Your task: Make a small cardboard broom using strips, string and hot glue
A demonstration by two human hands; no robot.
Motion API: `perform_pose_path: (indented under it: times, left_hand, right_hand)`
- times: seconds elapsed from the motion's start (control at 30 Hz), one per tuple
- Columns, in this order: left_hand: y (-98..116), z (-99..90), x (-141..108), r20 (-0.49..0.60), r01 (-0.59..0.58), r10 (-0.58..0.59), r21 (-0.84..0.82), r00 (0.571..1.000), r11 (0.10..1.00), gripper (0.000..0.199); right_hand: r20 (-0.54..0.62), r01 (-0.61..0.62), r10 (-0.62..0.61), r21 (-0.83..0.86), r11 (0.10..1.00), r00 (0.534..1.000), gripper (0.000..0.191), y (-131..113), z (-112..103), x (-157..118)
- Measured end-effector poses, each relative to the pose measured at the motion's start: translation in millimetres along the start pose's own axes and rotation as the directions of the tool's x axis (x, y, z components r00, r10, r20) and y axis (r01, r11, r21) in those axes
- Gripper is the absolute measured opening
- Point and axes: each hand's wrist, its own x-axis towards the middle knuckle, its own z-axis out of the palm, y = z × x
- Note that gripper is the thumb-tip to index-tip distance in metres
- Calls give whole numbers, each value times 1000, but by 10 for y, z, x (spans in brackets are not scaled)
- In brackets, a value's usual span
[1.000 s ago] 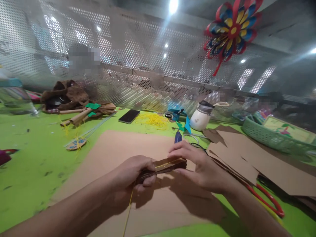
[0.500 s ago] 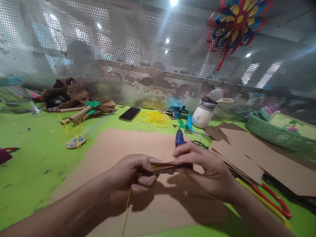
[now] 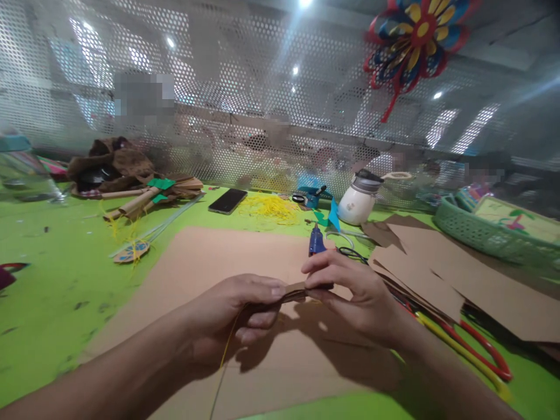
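Both Hands on the Brown Strip, String Dangling

And here we are, dead centre of the frame: a layered brown strip [image 3: 295, 290] is gripped at both ends above a large brown sheet [image 3: 205, 256]! The left hand [image 3: 236, 298] closes firmly round one end, thumb pressed on top; the right hand [image 3: 356, 291] pinches the other between fingers and thumb. A yellow string [image 3: 227, 345] drops from beneath the left hand towards the bottom edge.

So what's done? The layers sit together, stacked or folded, I can't tell which. What's left? That loose string makes it look unfinished to me, call it partway; whether anything is glued or tied under those fingers, the view hides it. The glue gun [image 3: 315, 240] rests untouched just beyond the right hand, scissors [image 3: 485, 353] lie lower right, flat brown pieces [image 3: 476, 286] wait at right, and yellow strands [image 3: 271, 209] heap up at upper centre.
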Motion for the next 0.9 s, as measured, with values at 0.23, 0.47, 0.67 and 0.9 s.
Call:
perform_pose_path:
  times: [0.23,0.47,0.67,0.9]
  left_hand:
    - [-15,11,35,20,-27,26,58,999,998,13]
    - [-69,66,50,-78,-106,113,91,990,990,20]
    - [-41,117,44,-82,-123,133,117,988,986,23]
    - [-35,108,30,-56,-115,123,132,991,985,26]
  right_hand:
    - [-35,-295,315,269,917,948,9,44,-59,13]
    - [-65,-576,627,330,748,776,29,79,127,6]
    - [39,-638,686,411,651,726,37,80,136,43]
    - [37,-596,711,576,559,703,35,98,115,31]
